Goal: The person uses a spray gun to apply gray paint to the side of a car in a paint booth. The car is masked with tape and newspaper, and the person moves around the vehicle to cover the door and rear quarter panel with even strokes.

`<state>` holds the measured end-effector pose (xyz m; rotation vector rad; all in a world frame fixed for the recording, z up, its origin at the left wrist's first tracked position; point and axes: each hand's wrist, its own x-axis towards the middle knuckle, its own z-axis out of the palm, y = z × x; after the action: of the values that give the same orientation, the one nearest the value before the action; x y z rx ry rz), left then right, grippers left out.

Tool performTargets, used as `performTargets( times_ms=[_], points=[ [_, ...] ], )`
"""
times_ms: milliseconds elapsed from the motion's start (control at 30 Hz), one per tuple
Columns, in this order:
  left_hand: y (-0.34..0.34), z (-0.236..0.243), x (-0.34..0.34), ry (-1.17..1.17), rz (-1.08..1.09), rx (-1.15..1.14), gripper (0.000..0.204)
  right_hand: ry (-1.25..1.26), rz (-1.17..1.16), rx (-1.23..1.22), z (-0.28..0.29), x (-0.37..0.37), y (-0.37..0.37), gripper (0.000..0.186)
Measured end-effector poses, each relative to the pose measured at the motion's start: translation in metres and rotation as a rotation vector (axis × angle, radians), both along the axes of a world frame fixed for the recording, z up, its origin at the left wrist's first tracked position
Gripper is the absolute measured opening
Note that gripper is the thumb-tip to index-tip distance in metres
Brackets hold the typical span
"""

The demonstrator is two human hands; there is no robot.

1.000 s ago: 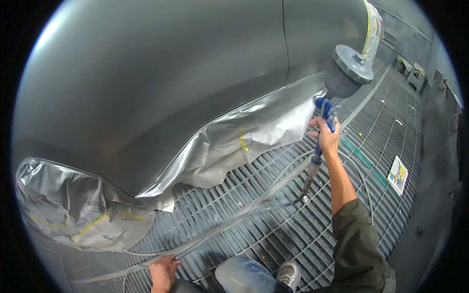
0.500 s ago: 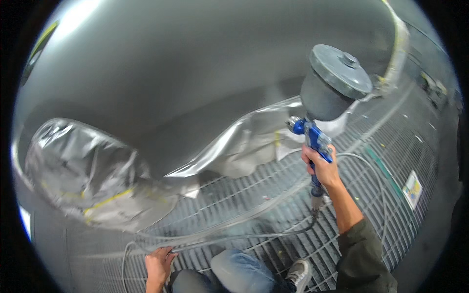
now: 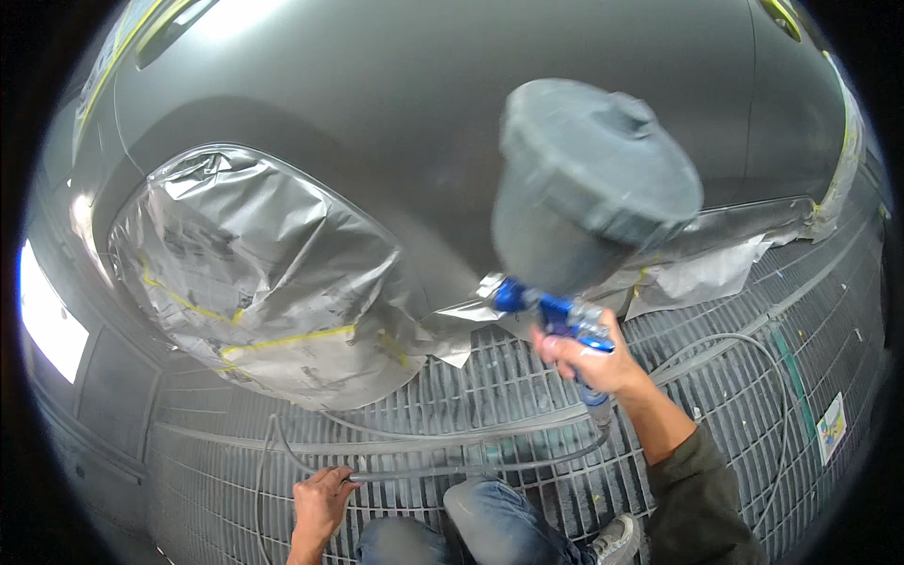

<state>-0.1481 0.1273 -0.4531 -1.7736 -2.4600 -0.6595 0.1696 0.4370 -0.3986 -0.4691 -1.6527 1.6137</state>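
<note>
My right hand (image 3: 589, 353) is wrapped round the handle of a blue spray gun (image 3: 556, 315), topped by a large grey lidded paint cup (image 3: 565, 207). The gun's nozzle points left, toward the lower part of a grey car body panel (image 3: 414, 113), just right of the masked wheel. A grey air hose (image 3: 471, 470) runs from the bottom of the gun's handle to my left hand (image 3: 321, 499), whose fingers pinch it low on the left. Crumpled masking sheet (image 3: 273, 254) with yellow tape covers the wheel.
More masking sheet (image 3: 702, 278) hangs along the car's lower edge. Underfoot is a metal floor grate (image 3: 527, 405), where the hose loops on both sides. A small printed card (image 3: 831, 428) lies at the right. A bright window (image 3: 52, 315) is at the far left.
The view has swung left, bringing more of the masked wheel and the left wall into sight. The spray gun appears closer and further left. Both hands keep their holds.
</note>
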Motion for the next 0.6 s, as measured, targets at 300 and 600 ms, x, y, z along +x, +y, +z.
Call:
performTargets(
  times_ms=[300,600],
  points=[
    [0.047,0.018,0.068,-0.099,-0.085,-0.173,0.027,0.056,-0.604,0.043,0.021,0.171,0.056,0.018],
    [0.091,0.017,0.140,-0.102,-0.162,-0.240,0.026,-0.014,-1.099,0.134,0.048,0.326,0.125,0.013]
  ],
)
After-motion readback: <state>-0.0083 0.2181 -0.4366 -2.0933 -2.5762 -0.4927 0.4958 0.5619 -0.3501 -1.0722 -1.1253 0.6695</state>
